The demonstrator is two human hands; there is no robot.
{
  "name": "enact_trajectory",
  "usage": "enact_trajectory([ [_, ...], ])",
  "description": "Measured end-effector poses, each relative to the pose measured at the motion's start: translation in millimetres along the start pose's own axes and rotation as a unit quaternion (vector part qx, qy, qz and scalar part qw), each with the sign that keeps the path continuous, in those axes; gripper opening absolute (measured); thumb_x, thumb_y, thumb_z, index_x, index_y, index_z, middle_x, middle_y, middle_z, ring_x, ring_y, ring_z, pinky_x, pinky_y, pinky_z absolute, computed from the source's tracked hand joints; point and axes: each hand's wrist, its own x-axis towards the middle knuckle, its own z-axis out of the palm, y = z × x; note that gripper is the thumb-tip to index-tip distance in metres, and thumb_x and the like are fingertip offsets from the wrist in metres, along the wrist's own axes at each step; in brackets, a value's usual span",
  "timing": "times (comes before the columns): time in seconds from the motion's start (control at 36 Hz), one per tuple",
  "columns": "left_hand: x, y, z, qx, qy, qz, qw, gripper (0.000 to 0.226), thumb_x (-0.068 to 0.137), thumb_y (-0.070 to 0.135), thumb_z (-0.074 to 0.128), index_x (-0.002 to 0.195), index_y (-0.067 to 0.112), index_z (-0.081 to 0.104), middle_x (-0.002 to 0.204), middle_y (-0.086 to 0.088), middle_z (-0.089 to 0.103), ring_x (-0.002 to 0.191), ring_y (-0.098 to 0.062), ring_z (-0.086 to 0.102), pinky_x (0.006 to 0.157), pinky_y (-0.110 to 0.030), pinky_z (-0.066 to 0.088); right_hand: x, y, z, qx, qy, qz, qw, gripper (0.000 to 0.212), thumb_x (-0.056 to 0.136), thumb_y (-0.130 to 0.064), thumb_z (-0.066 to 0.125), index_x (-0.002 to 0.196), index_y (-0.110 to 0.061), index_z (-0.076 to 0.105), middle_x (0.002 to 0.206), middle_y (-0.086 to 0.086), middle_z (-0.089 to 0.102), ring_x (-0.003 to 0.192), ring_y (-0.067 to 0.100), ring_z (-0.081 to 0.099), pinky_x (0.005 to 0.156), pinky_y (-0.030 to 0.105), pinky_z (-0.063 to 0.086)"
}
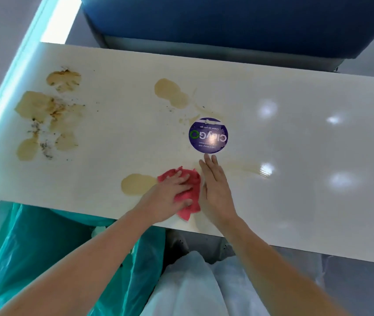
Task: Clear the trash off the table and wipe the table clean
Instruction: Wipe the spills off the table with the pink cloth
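Note:
A red cloth [192, 192] lies crumpled near the front edge of the white table [295, 156]. My left hand [170, 197] presses down on the cloth with spread fingers. Beside it, my right hand [215, 188] lies flat on the table with straight fingers, touching the cloth's right side. A tan puddle [135, 183] sits just left of the cloth. More brown spills with dark crumbs [47, 115] cover the table's left part, and another puddle [170, 92] lies at the middle back.
A round purple sticker [208, 135] is on the table just beyond my right fingertips. A green bin bag [44, 258] hangs open below the table's front left edge. A blue seat [227, 23] stands behind the table.

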Motion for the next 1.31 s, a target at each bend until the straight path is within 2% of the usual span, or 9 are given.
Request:
enact_trajectory([
  [0.19,-49,-59,-29,-0.199,0.319,-0.165,0.912,0.032,0.106,0.032,0.054,0.135,0.031,0.066,0.143,0.016,0.060,0.129,-0.008,0.058,0.113,-0.046,0.047,-7,-36,61,-0.103,-0.062,-0.074,0.990,0.057,0.104,-0.036,0.035,0.154,-0.011,0.042,0.167,0.010,0.028,0.157,0.029,0.017,0.126,0.052,0.020],
  [0.33,-55,-87,-40,-0.075,0.256,-0.216,0.939,0.044,0.107,0.038,0.047,0.147,0.023,0.056,0.159,0.010,0.044,0.146,-0.017,0.037,0.121,-0.041,0.032,-5,-31,76,-0.141,-0.038,-0.073,0.987,0.049,0.105,-0.025,0.046,0.153,-0.015,0.045,0.168,0.007,0.027,0.158,0.026,0.015,0.129,0.046,0.013],
  [0.53,-35,-72,-42,-0.014,0.178,-0.163,0.970,0.054,0.108,0.041,0.041,0.158,0.021,0.040,0.168,0.007,0.028,0.154,-0.016,0.023,0.126,-0.040,0.023,-3,-31,52,0.073,0.043,0.036,0.996,0.043,0.106,-0.006,0.049,0.146,-0.020,0.053,0.152,-0.002,0.052,0.141,0.017,0.047,0.121,0.042,0.036],
  [0.64,-17,-62,-33,0.020,0.130,-0.135,0.982,0.063,0.106,0.054,0.027,0.159,0.023,0.037,0.170,0.007,0.020,0.157,-0.015,0.015,0.128,-0.039,0.018,5,-46,4,0.267,0.134,0.140,0.944,0.039,0.109,-0.009,0.042,0.143,-0.023,0.057,0.113,-0.004,0.072,0.087,0.013,0.068,0.084,0.029,0.059],
  [0.75,-2,-53,-21,0.038,0.102,-0.131,0.985,0.070,0.102,0.059,0.018,0.160,0.024,0.035,0.171,0.007,0.017,0.158,-0.016,0.012,0.128,-0.039,0.015,12,-37,-42,0.287,0.234,0.176,0.912,0.035,0.109,-0.010,0.046,0.139,-0.018,0.060,0.088,0.002,0.069,0.058,0.003,0.063,0.057,0.022,0.053],
  [0.83,8,-42,-16,0.027,0.108,-0.124,0.986,0.073,0.099,0.059,0.017,0.159,0.022,0.038,0.171,0.005,0.019,0.158,-0.018,0.014,0.128,-0.040,0.016,14,-23,-78,0.253,0.272,0.161,0.914,0.033,0.109,-0.008,0.045,0.138,-0.012,0.060,0.088,-0.020,0.070,0.063,-0.004,0.064,0.057,0.011,0.050],
  [1.0,22,-28,-6,0.036,0.099,-0.117,0.987,0.058,0.108,0.048,0.030,0.160,0.022,0.036,0.171,0.005,0.018,0.158,-0.018,0.013,0.128,-0.040,0.017,9,45,-115,0.175,0.287,0.173,0.926,0.034,0.111,-0.024,0.044,0.142,-0.030,0.056,0.121,-0.006,0.073,0.086,0.032,0.072,0.078,0.055,0.061],
  [1.17,22,-29,-7,0.032,0.137,-0.134,0.981,0.059,0.107,0.049,0.027,0.158,0.022,0.039,0.171,0.005,0.020,0.157,-0.018,0.016,0.127,-0.044,0.020,3,70,-105,0.063,0.163,0.171,0.970,0.043,0.111,-0.016,0.040,0.123,-0.051,0.062,0.129,-0.032,0.061,0.129,-0.001,0.052,0.108,0.008,0.031],
  [1.31,13,-45,-19,0.039,0.180,-0.174,0.967,0.055,0.109,0.044,0.034,0.158,0.020,0.039,0.171,0.001,0.021,0.157,-0.020,0.016,0.127,-0.045,0.020,4,101,-75,-0.059,0.138,0.191,0.970,0.045,0.110,-0.025,0.032,0.149,-0.012,0.050,0.163,0.002,0.038,0.154,0.019,0.023,0.127,0.039,0.019],
])
